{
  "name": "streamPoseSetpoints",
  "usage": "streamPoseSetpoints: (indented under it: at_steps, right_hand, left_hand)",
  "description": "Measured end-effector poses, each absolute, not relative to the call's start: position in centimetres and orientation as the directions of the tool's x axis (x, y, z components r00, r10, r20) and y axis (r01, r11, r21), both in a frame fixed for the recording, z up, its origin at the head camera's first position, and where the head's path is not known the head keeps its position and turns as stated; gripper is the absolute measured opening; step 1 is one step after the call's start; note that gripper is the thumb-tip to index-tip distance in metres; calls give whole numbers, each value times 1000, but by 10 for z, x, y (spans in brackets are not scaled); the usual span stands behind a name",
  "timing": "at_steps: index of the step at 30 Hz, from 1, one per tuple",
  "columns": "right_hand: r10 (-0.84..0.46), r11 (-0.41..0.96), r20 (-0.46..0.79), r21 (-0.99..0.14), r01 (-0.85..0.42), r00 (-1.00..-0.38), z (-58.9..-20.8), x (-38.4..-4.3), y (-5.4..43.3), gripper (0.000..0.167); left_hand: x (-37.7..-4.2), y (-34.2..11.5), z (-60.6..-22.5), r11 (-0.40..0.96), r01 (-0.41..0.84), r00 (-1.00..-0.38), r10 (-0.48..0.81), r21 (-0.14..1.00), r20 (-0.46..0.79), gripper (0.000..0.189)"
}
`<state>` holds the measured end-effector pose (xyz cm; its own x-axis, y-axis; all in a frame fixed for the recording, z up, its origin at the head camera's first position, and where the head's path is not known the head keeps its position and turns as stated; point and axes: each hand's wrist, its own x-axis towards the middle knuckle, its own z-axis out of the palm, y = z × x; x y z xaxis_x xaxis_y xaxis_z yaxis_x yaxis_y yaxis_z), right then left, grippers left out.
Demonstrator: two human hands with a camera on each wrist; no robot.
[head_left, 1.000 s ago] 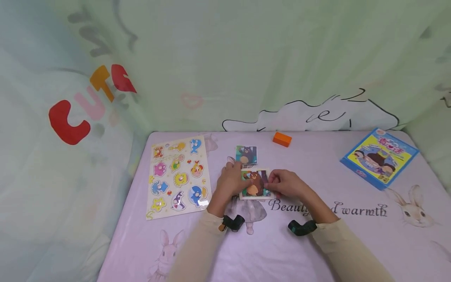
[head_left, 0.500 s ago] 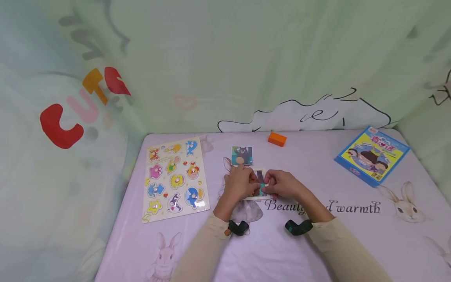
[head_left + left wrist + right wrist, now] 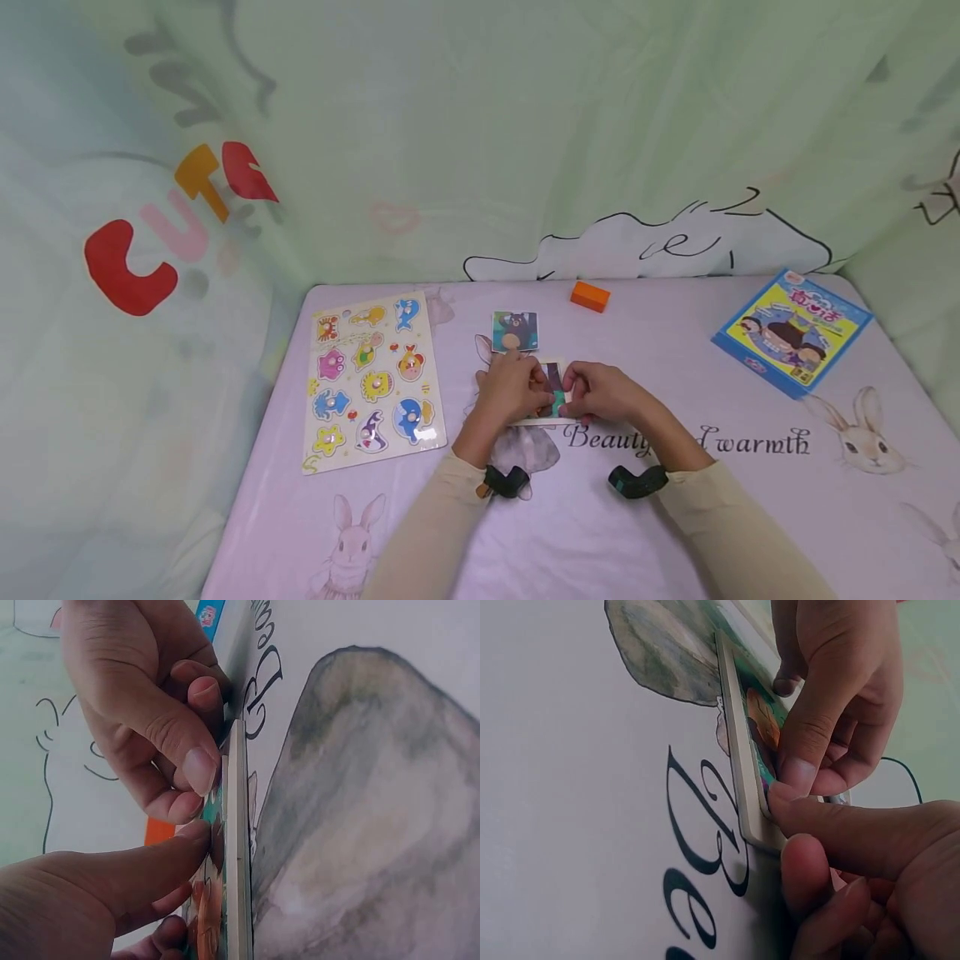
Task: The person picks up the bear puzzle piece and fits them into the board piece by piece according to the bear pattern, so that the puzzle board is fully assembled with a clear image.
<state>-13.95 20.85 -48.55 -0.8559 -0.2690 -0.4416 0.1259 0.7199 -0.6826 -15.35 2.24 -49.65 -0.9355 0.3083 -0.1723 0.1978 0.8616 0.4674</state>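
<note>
Both hands work at a small framed bear jigsaw puzzle [image 3: 551, 377] lying on the table. My left hand [image 3: 512, 387] covers its left part. In the right wrist view, the left thumb and forefinger meet at a green-edged puzzle piece [image 3: 763, 771]. From the right side, my right hand [image 3: 602, 390] reaches the same piece with thumb and forefinger, its other fingers curled. The pale tray rim [image 3: 238, 847] shows edge-on in the left wrist view. Much of the bear picture is hidden under the hands. Just beyond the puzzle lies a square bear picture card [image 3: 515, 331].
On the left lies a sea-animal knob puzzle board [image 3: 375, 383]. An orange block [image 3: 590, 297] sits near the back edge. At the right is a blue and yellow box [image 3: 792, 332]. A printed pink cloth [image 3: 585, 533] covers the table, and a curtain [image 3: 420, 125] hangs behind.
My left hand has moved right and over the puzzle, covering the bear seen earlier. The right hand stays at the right edge, with only small finger shifts. The head view has turned slightly.
</note>
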Motion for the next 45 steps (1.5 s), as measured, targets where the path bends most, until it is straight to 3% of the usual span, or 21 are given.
streamPoseSetpoints:
  at_steps: [17,26,45]
  right_hand:
    - [-262,752,-453,-649,114,-852,-486,-141,207,38]
    - [-243,784,-439,-614,91,-865,-485,-143,204,22]
    - [-223,817,-437,-572,77,-871,-485,-144,199,23]
  left_hand:
    - [-153,20,-494,871,215,-915,338,442,-220,35]
    - [-157,15,-497,863,269,-886,396,428,-240,44]
    - [-156,16,-495,874,266,-887,387,407,-251,45]
